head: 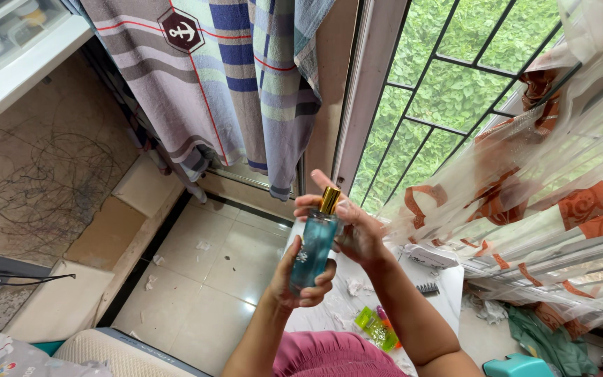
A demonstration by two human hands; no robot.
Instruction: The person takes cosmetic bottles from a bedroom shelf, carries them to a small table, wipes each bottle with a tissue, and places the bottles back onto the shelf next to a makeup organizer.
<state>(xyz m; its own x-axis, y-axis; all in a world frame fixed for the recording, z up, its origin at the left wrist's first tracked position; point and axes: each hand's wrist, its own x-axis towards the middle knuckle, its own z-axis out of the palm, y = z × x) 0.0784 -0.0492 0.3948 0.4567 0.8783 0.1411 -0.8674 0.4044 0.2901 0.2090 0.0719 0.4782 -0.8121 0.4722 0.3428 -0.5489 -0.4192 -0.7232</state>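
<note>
A tall blue glass spray bottle (313,244) with a gold top is held upright in front of me. My left hand (300,285) is wrapped around its lower half. My right hand (354,227) is at the bottle's upper part, its fingers curled around the gold top from the right side. Both forearms rise from the bottom of the view. My pink clothing shows below the bottle.
A striped towel (239,77) hangs at the back beside a barred window (448,91). A patterned sheer curtain (560,202) fills the right. Below are a white table (448,279) with a comb and a green packet (375,327), and a tiled floor (204,279) with paper scraps.
</note>
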